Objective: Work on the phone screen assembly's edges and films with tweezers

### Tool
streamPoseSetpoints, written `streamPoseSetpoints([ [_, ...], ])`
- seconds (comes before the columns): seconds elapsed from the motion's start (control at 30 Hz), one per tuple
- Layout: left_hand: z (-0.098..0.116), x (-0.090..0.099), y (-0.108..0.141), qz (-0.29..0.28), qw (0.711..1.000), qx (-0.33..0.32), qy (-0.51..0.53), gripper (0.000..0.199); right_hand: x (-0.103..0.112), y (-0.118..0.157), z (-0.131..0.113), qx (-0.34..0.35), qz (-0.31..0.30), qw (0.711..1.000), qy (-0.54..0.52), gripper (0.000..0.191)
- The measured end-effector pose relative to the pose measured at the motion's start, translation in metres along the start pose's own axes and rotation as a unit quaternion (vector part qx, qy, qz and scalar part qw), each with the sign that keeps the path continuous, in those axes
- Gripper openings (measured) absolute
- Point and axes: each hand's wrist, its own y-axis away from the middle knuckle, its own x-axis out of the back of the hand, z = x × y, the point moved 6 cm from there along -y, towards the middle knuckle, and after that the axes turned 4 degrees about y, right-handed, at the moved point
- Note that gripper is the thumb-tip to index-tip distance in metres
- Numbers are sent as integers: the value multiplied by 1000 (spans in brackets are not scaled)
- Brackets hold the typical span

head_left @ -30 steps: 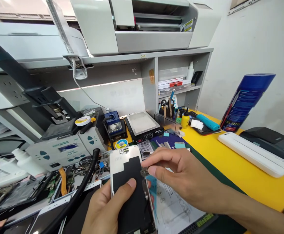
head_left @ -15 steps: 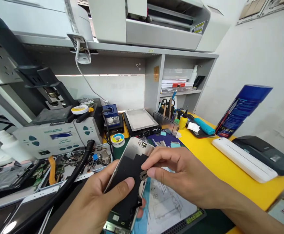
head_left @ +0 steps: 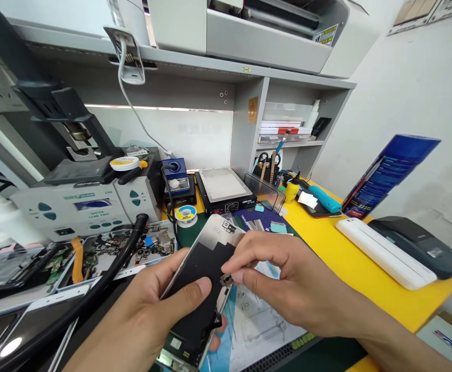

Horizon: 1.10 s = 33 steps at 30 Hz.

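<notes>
My left hand point(head_left: 160, 305) is closed round a phone screen assembly point(head_left: 198, 289), tilted with its back towards me. The thumb lies across a black sheet that covers most of that back; bare silvery metal shows at the top end. Over the right edge, my right hand point(head_left: 276, 279) pinches a small dark piece with cut-outs that looks like a razor blade point(head_left: 226, 280), held against that edge. A short black flex cable point(head_left: 215, 323) sticks out lower on the same side. My left fingertips show from under the assembly.
A printed sheet point(head_left: 260, 323) lies beneath on the mat. To the left are a black hose point(head_left: 113, 274), a tray of circuit boards point(head_left: 90, 250) and a hot-air station point(head_left: 90, 206). Behind stand a solder reel point(head_left: 186, 216) and a heating plate point(head_left: 226, 186).
The view has tilted down a little. Both hands keep their grip; the right-hand fingers and the small dark piece stay at the assembly's right edge, with hardly any shift.
</notes>
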Motion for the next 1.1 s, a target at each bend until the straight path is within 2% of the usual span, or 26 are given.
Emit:
streamPoseSetpoints([
  [0.2,2,-4,-3,-25,999,30,-17,32,-2,0,2,20,6,1000,3,18],
  [0.43,2,-1,-1,-9,998,40,-42,32,-3,1,2,26,-2,1000,10,21],
  [0.77,4,-7,-2,-20,999,22,-31,27,-4,-1,1,33,-9,999,19,25],
  [0.97,10,-9,2,11,998,47,-29,32,-4,-1,0,40,-10,999,22,24],
  [1.1,15,-12,2,28,999,33,-23,30,-4,0,0,36,-11,999,24,25],
])
